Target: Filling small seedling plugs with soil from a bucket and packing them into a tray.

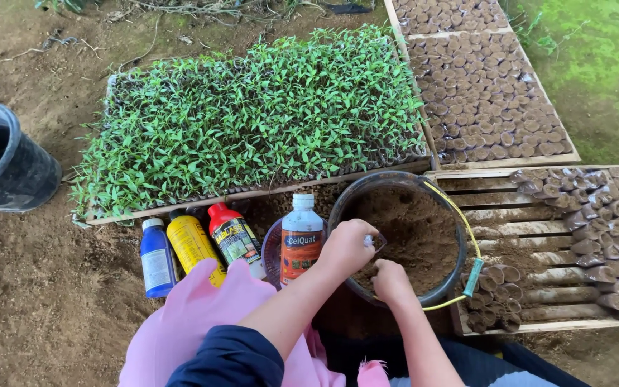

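A dark bucket with a yellow handle stands in front of me, filled with brown soil. My left hand is over the bucket's near left side, its fingers closed on a small clear plastic pouch. Just beside and below it, my right hand is curled into the soil at the near rim, knuckles up. The two hands almost touch. The fingertips of both are hidden.
Several bottles stand left of the bucket: blue, yellow, red-capped and clear with an orange label. Behind them is a bed of green seedlings. Wooden frames hold soil-filled pouches. A black tub sits far left.
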